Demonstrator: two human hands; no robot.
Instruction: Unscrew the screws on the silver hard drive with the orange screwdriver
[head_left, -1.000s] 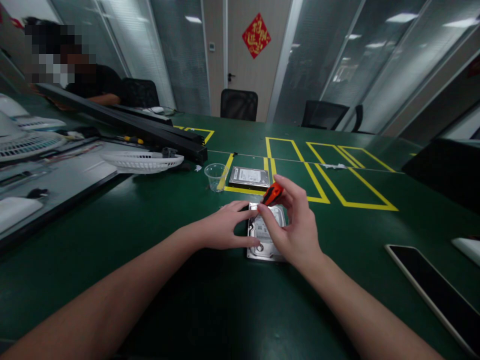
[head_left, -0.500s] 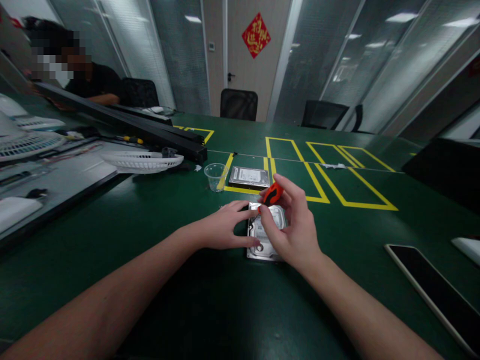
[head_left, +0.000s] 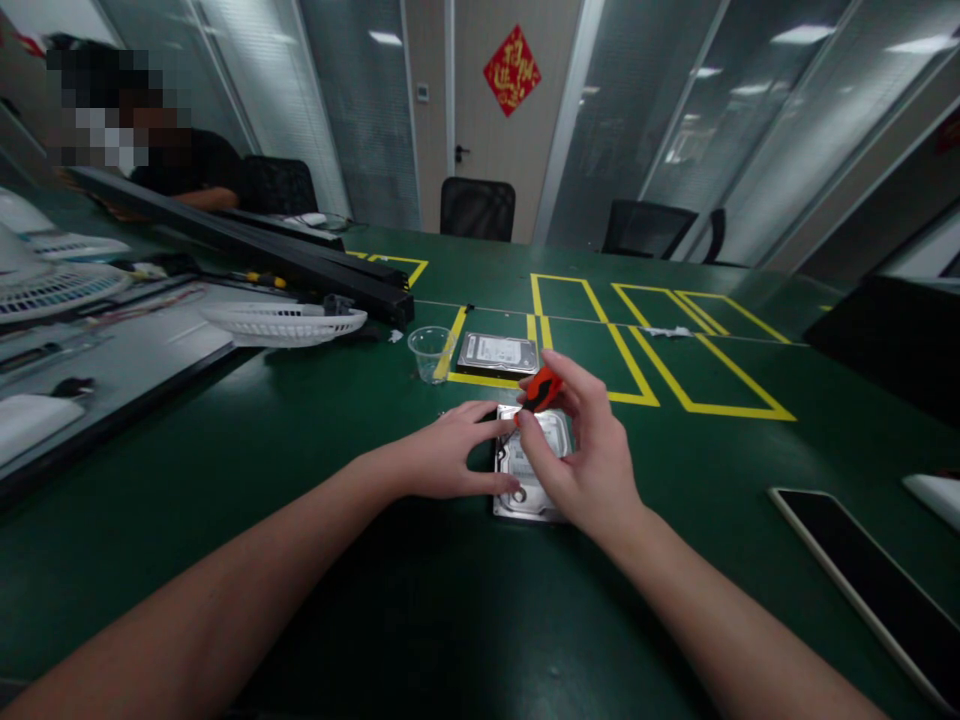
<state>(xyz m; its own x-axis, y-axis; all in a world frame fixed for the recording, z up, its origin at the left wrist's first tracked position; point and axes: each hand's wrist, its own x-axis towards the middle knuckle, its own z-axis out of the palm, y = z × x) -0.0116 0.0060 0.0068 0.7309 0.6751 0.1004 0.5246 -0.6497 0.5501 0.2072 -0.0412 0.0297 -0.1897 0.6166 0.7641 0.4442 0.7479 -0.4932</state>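
A silver hard drive (head_left: 525,480) lies flat on the green table (head_left: 300,470) in front of me. My left hand (head_left: 450,460) rests on the table against the drive's left edge, thumb and fingers pinching its side. My right hand (head_left: 585,450) is closed around an orange-handled screwdriver (head_left: 541,388), held nearly upright with its tip on the drive's far left corner. The tip itself is hidden by my fingers.
A second hard drive (head_left: 499,353) and a clear plastic cup (head_left: 431,352) sit beyond, by yellow tape boxes (head_left: 675,350). White fan grilles (head_left: 285,322) and a long black bar (head_left: 247,240) lie left, where another person sits. A dark tablet (head_left: 862,580) lies right.
My right hand has twisted the screwdriver slightly, and its orange handle shifted a little to the left. The left hand and the drive stay put.
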